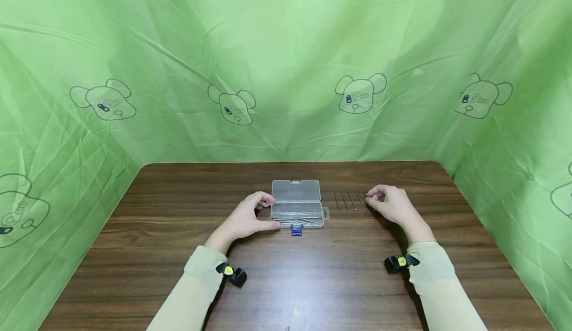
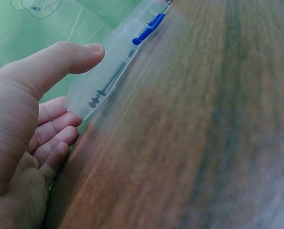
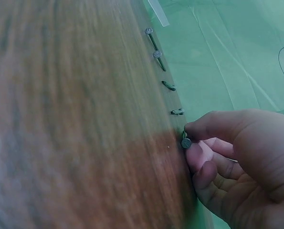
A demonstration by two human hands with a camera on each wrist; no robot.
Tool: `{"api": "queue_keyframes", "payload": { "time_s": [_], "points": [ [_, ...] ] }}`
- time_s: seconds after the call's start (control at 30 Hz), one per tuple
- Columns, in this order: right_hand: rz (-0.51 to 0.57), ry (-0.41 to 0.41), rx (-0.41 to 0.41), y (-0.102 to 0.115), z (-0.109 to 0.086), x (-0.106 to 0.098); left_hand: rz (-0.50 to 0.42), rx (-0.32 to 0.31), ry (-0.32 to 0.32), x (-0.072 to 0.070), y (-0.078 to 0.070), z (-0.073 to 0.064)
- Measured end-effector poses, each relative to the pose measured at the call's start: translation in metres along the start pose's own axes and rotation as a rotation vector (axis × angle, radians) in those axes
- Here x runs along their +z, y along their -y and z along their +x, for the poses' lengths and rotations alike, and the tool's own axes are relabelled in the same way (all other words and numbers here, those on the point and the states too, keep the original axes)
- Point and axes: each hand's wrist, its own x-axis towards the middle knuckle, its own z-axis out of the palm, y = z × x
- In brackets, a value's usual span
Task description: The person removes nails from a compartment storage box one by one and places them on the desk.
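pinching a nail (image 3: 186,143), right hand (image 1: 393,206) has tabletop (image 1: 451,217) room; left hand (image 1: 245,218) spans box (image 1: 296,192) edge.

booth-like setup: green sheeting (image 1: 290,33) around wooden table (image 1: 321,264)

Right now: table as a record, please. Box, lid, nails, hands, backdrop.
Box: clear rectangular plastic box, blue plastic latch at its front, thin metal pieces inside
Lid: clear plastic lid, open, at the box's far edge
Nails: four slim dark metal nails in a row on the brown wood-grain table, right of the box
Left hand: touches the box's left end, thumb at front corner
Right hand: pinches a fifth nail at the row's right end
Backdrop: green fabric with animal-head outlines
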Motion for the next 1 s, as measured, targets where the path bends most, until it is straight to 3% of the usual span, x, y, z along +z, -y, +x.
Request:
{"api": "queue_keyframes", "payload": {
  "time_s": [0.3,0.53,0.77,1.0],
  "points": [
    [-0.022,0.005,0.002,0.003,0.000,-0.002,-0.003,-0.005,0.000,-0.001,0.002,-0.001],
    [-0.020,0.012,-0.047,0.012,0.001,-0.008,-0.005,0.001,-0.004,0.001,0.001,0.001],
    [0.066,0.016,-0.115,0.048,0.004,-0.011,-0.014,-0.001,-0.002,0.001,0.000,0.001],
    [0.158,0.075,-0.207,0.093,0.018,0.002,-0.019,-0.001,-0.006,0.000,0.001,0.000]
  ]
}}
